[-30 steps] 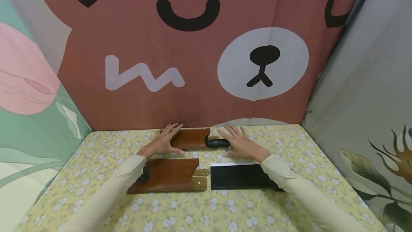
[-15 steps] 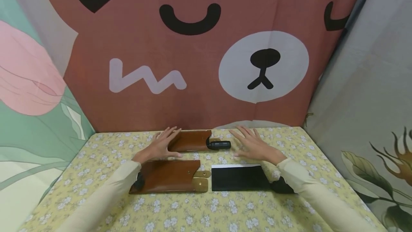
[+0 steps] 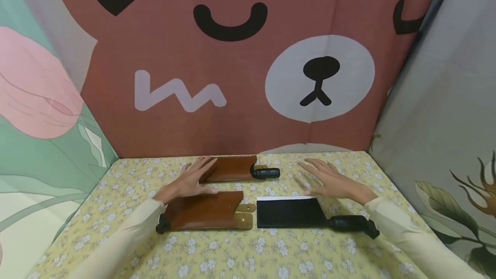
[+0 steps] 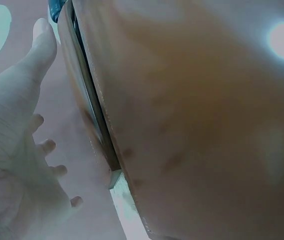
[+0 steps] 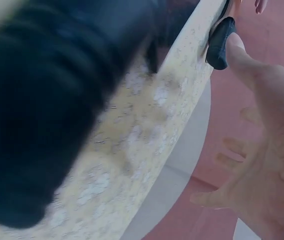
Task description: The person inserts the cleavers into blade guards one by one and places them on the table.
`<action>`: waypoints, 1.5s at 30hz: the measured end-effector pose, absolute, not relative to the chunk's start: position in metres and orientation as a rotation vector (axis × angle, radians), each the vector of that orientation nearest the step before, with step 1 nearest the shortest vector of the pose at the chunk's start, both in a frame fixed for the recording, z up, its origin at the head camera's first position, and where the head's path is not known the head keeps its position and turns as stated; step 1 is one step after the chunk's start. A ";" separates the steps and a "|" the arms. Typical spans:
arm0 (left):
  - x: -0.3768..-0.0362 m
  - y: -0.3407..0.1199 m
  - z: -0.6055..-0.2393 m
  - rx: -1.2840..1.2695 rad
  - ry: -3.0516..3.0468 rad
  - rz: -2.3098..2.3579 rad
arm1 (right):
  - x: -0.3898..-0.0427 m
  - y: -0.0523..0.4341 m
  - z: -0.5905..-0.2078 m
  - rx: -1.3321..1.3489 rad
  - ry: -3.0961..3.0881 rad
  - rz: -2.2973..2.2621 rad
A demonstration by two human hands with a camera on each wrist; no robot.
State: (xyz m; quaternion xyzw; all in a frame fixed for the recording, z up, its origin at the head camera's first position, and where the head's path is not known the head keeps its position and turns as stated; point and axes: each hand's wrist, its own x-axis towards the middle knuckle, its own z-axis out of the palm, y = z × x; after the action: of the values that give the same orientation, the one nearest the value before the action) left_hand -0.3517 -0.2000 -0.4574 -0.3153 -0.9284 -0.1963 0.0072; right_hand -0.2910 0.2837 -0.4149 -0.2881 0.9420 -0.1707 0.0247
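Two brown leather sheaths lie on the yellow flowered tablecloth [image 3: 116, 210]. The far sheath [image 3: 232, 168] has a black knife handle [image 3: 268, 172] sticking out to the right. The near sheath [image 3: 203, 216] shows a black handle end [image 3: 161, 227] at its left. Right of it lies a bare black cleaver [image 3: 289, 213] with its handle [image 3: 351, 224] pointing right. My left hand [image 3: 189, 181] is open, fingers flat at the far sheath's left end. My right hand [image 3: 330, 181] is open, just above the cloth behind the cleaver, holding nothing. In the left wrist view a sheath [image 4: 191, 125] fills the frame beside my left hand [image 4: 17, 130].
A hanging red-brown cloth with a bear face [image 3: 317, 76] closes the table's back edge. Printed curtains [image 3: 38, 98] hang at the left and right sides. Bare cloth lies in front of the sheath and the cleaver.
My right hand has moved right, away from the far knife's handle, uncovering the cleaver's handle. My left hand has drawn back slightly to the left along the far sheath.
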 end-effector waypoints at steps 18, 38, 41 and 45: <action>-0.309 -0.218 -0.472 -1.057 -2.912 -0.697 | -0.235 0.304 -0.439 -0.860 2.756 -0.642; -0.279 -0.212 -0.465 -1.252 -3.050 -0.729 | -0.221 0.313 -0.424 -0.685 2.647 -0.385; -0.287 -0.208 -0.460 -1.202 -3.029 -0.675 | -0.225 0.316 -0.424 -0.819 2.716 -0.342; -0.292 -0.205 -0.459 -1.146 -3.029 -0.688 | -0.229 0.322 -0.430 -0.951 2.798 -0.354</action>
State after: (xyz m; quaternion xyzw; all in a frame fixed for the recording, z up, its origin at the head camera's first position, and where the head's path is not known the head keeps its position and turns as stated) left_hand -0.2916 -0.2052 -0.4592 -0.3449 -0.9116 -0.2070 -0.0845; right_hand -0.2288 0.3224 -0.4302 -0.3184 0.9369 -0.1185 0.0824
